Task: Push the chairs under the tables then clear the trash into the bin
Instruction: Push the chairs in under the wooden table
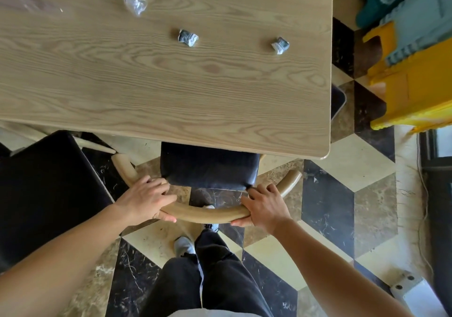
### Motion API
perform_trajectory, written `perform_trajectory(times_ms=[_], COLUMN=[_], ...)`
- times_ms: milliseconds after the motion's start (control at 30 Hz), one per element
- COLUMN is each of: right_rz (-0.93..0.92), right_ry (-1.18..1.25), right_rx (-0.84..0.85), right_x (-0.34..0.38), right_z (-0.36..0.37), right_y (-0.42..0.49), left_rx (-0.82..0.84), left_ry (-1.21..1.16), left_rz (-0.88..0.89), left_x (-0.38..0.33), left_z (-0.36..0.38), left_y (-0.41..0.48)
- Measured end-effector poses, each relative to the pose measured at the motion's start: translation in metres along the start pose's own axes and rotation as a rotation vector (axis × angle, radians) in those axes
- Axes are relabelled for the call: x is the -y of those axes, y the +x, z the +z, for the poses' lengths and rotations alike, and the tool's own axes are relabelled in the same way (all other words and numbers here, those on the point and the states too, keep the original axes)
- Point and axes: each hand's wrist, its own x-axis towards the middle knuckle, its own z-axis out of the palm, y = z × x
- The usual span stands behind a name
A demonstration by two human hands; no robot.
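No word, label, brand or number can be read here. The crumpled paper wad [187, 37] near the middle of the table [171, 91] and the second paper wad [280, 44] towards its right end both show dark grey-green print. On each it is too creased and too small to make out as letters or figures.

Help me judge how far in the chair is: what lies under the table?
The front edge of the chair seat is under the table; the rest and the backrest, gripped by left hand and right hand, are outside. The table hides anything deeper.
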Motion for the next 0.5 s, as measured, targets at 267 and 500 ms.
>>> perform_trajectory(times_ms=[267, 500], right_rz=[-0.006, 0.054], right_ry=[0.026, 0.027], right_rx=[-0.079, 0.075], right_x=[0.004, 0.008], right_z=[0.003, -0.014], right_y=[0.001, 0.001], left_rx=[0.120, 0.489], left_ry=[0.007, -0.006], left_rz=[-0.028, -0.119], left_x=[0.002, -0.006], left_z=[-0.015, -0.051], left_y=[-0.001, 0.012])
